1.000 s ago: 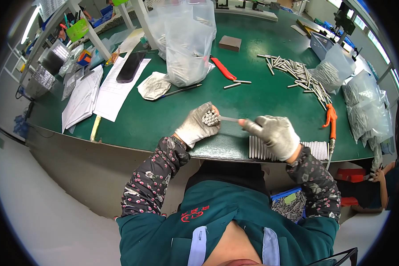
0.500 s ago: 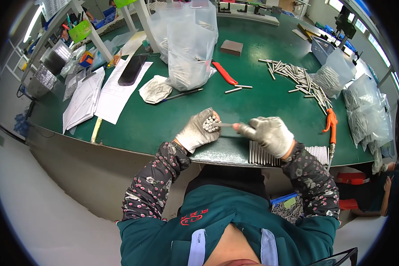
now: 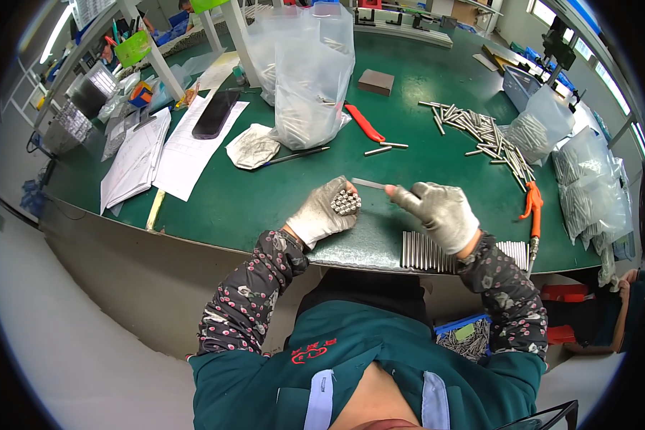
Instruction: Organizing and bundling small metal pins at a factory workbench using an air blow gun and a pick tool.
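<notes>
My left hand (image 3: 319, 216), in a white glove with bare fingertips, is closed around a bundle of metal pins (image 3: 346, 203). Their round ends face up and to the right. To the right, my gloved right hand (image 3: 443, 216) pinches a thin, flat, greyish strip (image 3: 370, 184), perhaps a file or blade; its kind is unclear. The strip's free end lies just beyond the bundle, apart from the pin ends. A row of metal pins (image 3: 424, 251) lies side by side along the table's near edge, partly hidden under my right hand and forearm.
Loose pins (image 3: 480, 130) are heaped at the right, near an orange air gun (image 3: 534, 204) and filled plastic bags (image 3: 586, 179). Beyond my hands lie a red-handled tool (image 3: 364, 123), a brown block (image 3: 375, 82) and a tall bag of pins (image 3: 309, 93). Papers (image 3: 183, 165) and a phone (image 3: 216, 115) lie left.
The strip has come away from the pin ends and swung toward the far side. My right hand has shifted slightly right; my left hand still holds the bundle, its ends now more visible.
</notes>
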Demonstrator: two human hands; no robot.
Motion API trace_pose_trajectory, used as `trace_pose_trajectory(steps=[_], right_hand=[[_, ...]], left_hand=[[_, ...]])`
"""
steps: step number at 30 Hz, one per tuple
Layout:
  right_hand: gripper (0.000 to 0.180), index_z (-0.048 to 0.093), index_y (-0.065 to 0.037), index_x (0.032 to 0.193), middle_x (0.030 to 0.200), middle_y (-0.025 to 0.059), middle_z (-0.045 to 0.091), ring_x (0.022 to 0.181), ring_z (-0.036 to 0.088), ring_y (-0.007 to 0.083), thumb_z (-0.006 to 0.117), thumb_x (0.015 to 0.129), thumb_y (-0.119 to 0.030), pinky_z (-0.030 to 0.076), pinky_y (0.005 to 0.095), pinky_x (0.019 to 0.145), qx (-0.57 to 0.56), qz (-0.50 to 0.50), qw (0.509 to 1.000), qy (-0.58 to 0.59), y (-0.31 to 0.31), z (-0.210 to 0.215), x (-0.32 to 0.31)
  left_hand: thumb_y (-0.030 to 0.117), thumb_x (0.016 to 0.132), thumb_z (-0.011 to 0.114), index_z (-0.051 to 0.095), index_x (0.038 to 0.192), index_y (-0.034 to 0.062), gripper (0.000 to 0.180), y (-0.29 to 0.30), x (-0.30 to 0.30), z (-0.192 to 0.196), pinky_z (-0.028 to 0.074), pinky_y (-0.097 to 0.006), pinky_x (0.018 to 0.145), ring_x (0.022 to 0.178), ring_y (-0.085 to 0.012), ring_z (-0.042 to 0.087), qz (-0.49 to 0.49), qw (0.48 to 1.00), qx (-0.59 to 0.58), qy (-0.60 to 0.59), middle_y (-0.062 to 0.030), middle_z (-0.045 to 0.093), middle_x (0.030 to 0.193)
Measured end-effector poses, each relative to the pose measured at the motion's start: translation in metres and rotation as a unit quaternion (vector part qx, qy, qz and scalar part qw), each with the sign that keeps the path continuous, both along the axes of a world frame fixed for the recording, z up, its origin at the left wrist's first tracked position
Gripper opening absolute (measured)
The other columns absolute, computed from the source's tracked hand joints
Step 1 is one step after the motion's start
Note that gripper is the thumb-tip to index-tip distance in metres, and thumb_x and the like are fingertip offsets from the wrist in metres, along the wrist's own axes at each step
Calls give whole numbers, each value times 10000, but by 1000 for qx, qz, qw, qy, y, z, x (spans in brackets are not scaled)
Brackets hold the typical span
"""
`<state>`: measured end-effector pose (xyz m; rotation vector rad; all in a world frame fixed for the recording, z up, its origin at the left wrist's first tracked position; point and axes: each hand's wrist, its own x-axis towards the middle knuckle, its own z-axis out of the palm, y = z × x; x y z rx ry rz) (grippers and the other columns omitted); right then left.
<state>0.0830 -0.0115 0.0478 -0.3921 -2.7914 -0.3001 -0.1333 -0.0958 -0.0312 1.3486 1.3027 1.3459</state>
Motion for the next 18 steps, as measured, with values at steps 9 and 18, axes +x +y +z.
trace_pose_trajectory(steps=[9,18], right_hand=[[378,556,-188,1174,680,33,520,585,564,184,516,809,-99,457,313,505,-11,-7,1000,10,2,-12,12],[446,513,-191,1238,685,33,521,623,573,175,519,802,-96,459,309,516,12,-20,999,-29,12,-17,14]], left_hand=[[39,642,697,526,876,55,290,-3,2,5,451,-246,633,679,-89,516,-9,999,-48,9,-6,548,748],[13,660,691,518,877,45,279,-6,3,10,440,-226,625,685,-65,496,-18,999,-50,7,14,526,743]])
